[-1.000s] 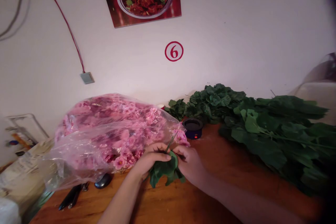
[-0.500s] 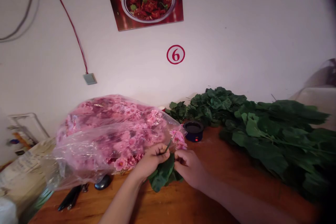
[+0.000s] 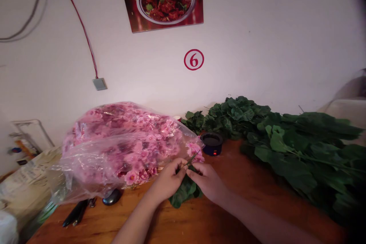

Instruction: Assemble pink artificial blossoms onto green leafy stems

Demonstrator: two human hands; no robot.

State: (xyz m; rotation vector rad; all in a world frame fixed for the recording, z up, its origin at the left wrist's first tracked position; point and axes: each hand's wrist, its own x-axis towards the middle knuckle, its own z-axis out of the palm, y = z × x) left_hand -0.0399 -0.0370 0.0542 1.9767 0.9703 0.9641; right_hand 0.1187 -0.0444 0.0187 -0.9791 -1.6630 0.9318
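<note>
My left hand is closed on a thin green stem whose tip points up and to the right. Beside it, almost touching, my right hand is pinched at the top of a small bunch of green leaves. The leaves hang below both hands, over the wooden table. Just beyond my fingers lie pink flowers, at the open edge of a clear plastic bag full of pink blossoms. Fingers hide the exact grip points.
A round dark pot with a red light stands behind my right hand. Piled green leaves cover the table's right and back. At the left front lie a black oval object and a black-handled tool.
My two hands have come together, and the left has moved slightly right. The stem tip leans further right, and the leaf bunch has shifted right with the hands.
</note>
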